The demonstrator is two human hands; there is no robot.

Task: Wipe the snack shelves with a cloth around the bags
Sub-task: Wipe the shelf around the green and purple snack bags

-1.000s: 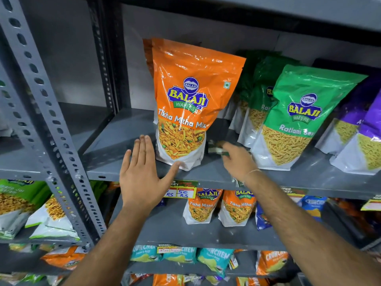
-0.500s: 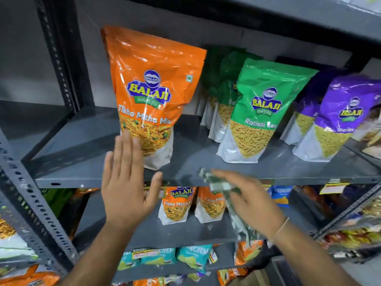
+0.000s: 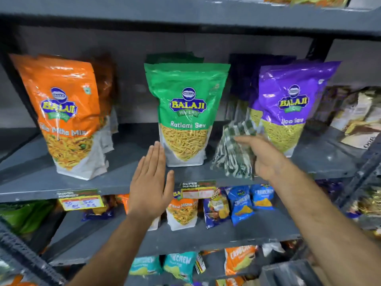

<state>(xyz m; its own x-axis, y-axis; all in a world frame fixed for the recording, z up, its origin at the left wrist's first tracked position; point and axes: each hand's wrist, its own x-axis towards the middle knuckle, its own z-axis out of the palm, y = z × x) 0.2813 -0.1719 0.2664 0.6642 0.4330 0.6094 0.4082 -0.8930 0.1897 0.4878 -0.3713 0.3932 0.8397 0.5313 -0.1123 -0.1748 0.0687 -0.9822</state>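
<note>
R hand (image 3: 266, 159) gripping checked cloth (image 3: 235, 149) btwn green Ratlami Sev bag (image 3: 185, 112) & purple bag (image 3: 288, 104) | L hand (image 3: 151, 182) open, flat, at shelf (image 3: 31, 182) edge

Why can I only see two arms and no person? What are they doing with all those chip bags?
The camera sits on the person's head and looks forward and down, so you see what they see: only their own arms. There is no robot here, just two bare hands.

In front is a grey shelf in a shop. Three big snack bags stand on it: an orange bag, a green bag and a purple bag, with more bags behind them. Smaller packets sit on the shelves below.

The right hand holds a green and white checked cloth in the gap between the green and purple bags, for wiping the shelf. The left hand is open and flat, holding nothing, just beside the bottom of the green bag.
</note>
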